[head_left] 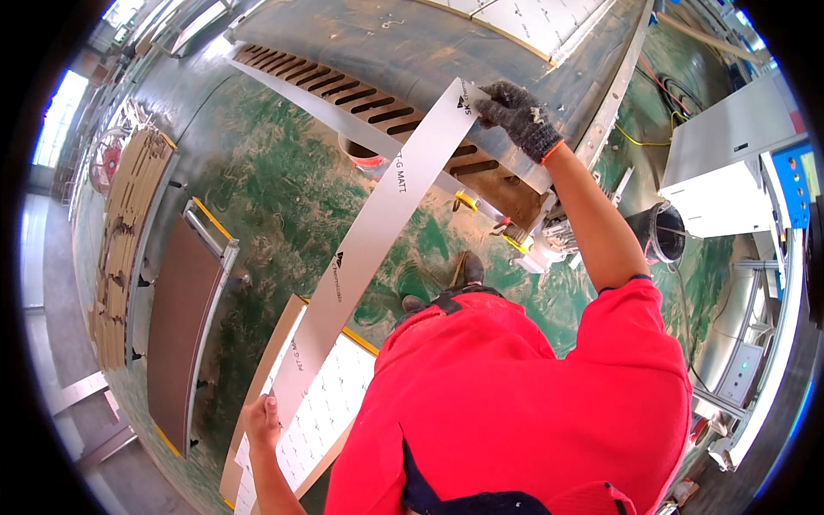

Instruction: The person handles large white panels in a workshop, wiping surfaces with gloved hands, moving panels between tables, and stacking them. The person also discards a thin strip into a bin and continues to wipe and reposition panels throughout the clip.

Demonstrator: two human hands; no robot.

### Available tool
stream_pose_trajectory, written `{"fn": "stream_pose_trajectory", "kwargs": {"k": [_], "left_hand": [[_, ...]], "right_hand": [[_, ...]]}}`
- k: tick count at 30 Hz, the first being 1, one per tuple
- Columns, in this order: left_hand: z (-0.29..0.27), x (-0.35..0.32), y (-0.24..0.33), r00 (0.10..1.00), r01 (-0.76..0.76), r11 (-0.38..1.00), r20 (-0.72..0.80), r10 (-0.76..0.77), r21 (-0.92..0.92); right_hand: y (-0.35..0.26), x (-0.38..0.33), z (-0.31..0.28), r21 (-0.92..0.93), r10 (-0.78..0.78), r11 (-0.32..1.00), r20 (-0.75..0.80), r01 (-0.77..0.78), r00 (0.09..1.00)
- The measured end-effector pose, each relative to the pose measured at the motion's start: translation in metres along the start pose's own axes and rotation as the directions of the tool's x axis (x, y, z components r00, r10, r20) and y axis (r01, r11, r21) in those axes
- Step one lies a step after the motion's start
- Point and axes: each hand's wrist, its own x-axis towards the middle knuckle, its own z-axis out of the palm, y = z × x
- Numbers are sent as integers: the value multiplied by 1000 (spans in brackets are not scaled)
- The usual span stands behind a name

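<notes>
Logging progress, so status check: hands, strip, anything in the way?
Gloved right hand grips upper end of long printed strip; bare left hand, lower end. Strip slants across view. Slotted brown board beyond it, clearance unclear.

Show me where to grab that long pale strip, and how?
Probably at both ends: the pale strip is long, narrow and flat, so held by one end it might tip. It slants from far right to near left: reach the far end from the right, like the gloved right hand, and the near end from the left, like the bare left hand.
</notes>
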Motion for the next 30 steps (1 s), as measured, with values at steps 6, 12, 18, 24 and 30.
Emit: {"fn": "stream_pose_trajectory", "kwargs": {"k": [6, 12, 18, 24, 30], "left_hand": [[12, -35, -41, 999, -4, 999, -40, 6, 41], [9, -58, -41, 999, 27, 999, -32, -26, 17], [17, -85, -32, 997, 56, 998, -64, -53, 42], [7, -70, 45, 997, 68, 994, -32, -65, 86], [28, -124, 74, 980, 190, 968, 30, -197, 163]], "right_hand": [[0, -40, 41, 270, 81, 961, -93, -53, 992], [10, -41, 41, 406, 118, 913, -182, -35, 976], [-5, -65, 39, 117, 105, 986, 99, -116, 990], [21, -31, -13, 418, 146, 899, 2, -134, 989], [-10, -52, -44, -267, -269, 910, 201, 317, 942]]}}
